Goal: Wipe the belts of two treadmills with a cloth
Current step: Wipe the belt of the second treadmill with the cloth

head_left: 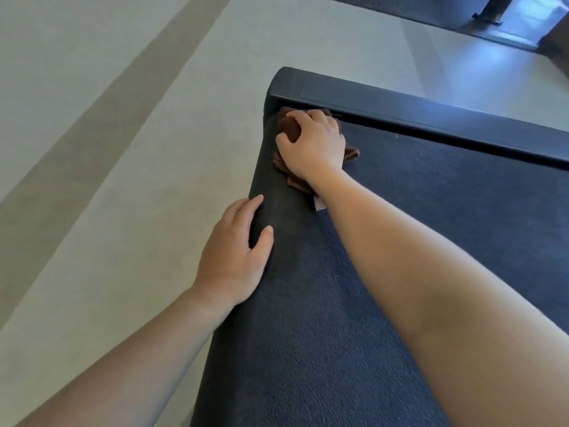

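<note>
- The belt [385, 241] of the treadmill is dark and has a rough, grainy surface. It fills the lower right part of the view and runs to a rounded end at the left.
- A smooth black side rail [431, 118] lies along the far edge of the belt, with a bluish shine of light on it.
- The floor [123, 149] around the treadmill is pale grey-green, and a darker stripe [77, 143] crosses it diagonally.
- At the top right there is another dark object [431, 10] on the floor beside a bright reflection. I cannot tell what it is.
- The brown cloth [289, 127] lies bunched on the far corner of the belt, touching the side rail. A small pale tag [320, 205] shows from under the wrist.
- The right hand [317, 146] presses on the cloth, with the fingers curled over it and the thumb around the bunched part.
- The left hand [234, 254] rests on the rounded end of the belt, nearer to the camera and apart from the cloth. Its thumb and forefinger lie almost straight on the belt, and it holds nothing. The other fingers are hidden over the edge.
</note>
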